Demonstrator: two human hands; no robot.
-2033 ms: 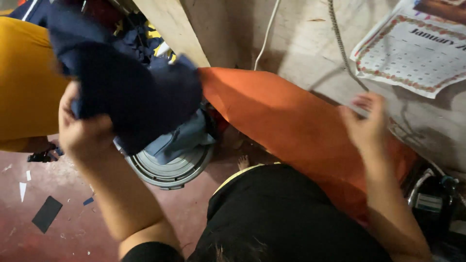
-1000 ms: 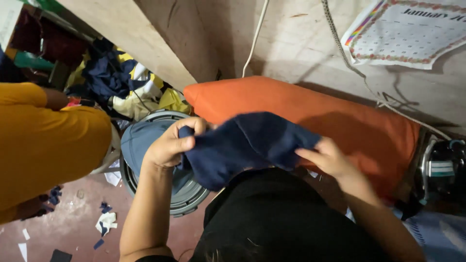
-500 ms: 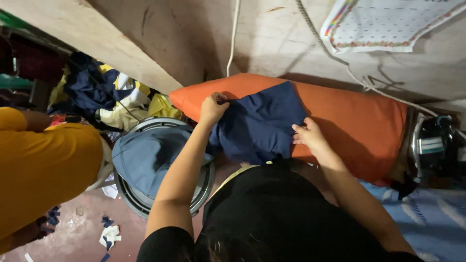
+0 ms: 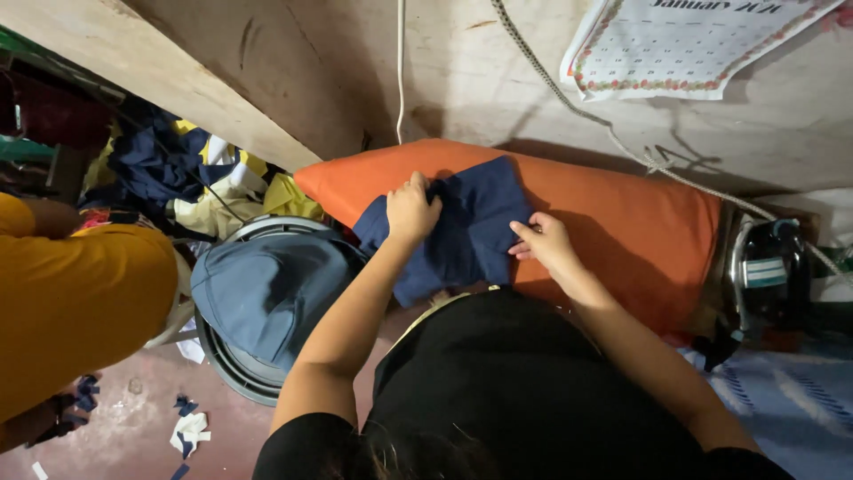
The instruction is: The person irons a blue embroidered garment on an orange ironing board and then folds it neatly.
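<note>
A dark navy cloth (image 4: 462,231) lies on an orange padded board (image 4: 640,231) in front of me. My left hand (image 4: 410,210) presses down on the cloth's upper left part, fingers gripping a fold. My right hand (image 4: 542,242) rests on the cloth's right edge, fingers pinching it. My black shirt fills the lower middle of the view.
A round grey bin (image 4: 240,364) with blue cloth (image 4: 267,289) over it stands at left. A person in a yellow top (image 4: 80,302) is at far left. A clothes iron (image 4: 769,276) sits at the board's right end. A heap of clothes (image 4: 191,182), a calendar (image 4: 684,44), cords and floor scraps (image 4: 191,431) are around.
The navy cloth came from my raised left hand down onto the orange board. Both hands now hold it flat there, and my view has shifted right.
</note>
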